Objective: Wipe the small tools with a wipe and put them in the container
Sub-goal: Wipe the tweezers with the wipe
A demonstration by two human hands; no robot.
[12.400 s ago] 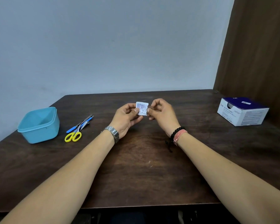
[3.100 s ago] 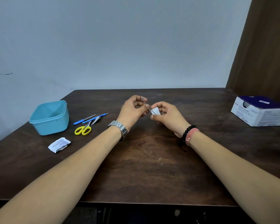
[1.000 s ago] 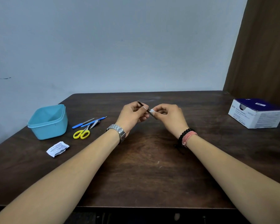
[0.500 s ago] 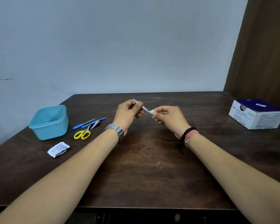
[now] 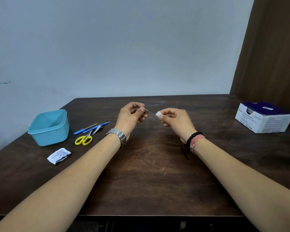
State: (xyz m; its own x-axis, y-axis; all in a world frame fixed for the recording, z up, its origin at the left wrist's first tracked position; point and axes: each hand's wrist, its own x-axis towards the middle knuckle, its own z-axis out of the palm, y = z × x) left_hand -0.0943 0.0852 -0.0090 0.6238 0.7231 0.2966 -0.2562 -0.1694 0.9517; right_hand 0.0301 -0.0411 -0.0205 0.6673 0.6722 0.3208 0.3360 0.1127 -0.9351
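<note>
1. Dark brown wood makes up the table (image 5: 149, 173), with a pale blue wall behind it.
2. Near the middle of the frame, the left hand (image 5: 130, 117) pinches thin metal tweezers (image 5: 148, 113) at their upper end.
3. Just to the right, the right hand (image 5: 176, 120) pinches a small white wipe (image 5: 158, 113) close to the tweezers' tips; I cannot tell if they touch.
4. At the left sits a blue tub (image 5: 49, 127).
5. Beside the tub lie yellow scissors (image 5: 84, 138), a blue file (image 5: 84, 129), nail clippers (image 5: 97, 128) and a blue stick tool (image 5: 97, 126).
6. A torn white packet (image 5: 59, 155) lies in the lower left.
7. A white and blue box (image 5: 263, 117) sits at the right edge.
</note>
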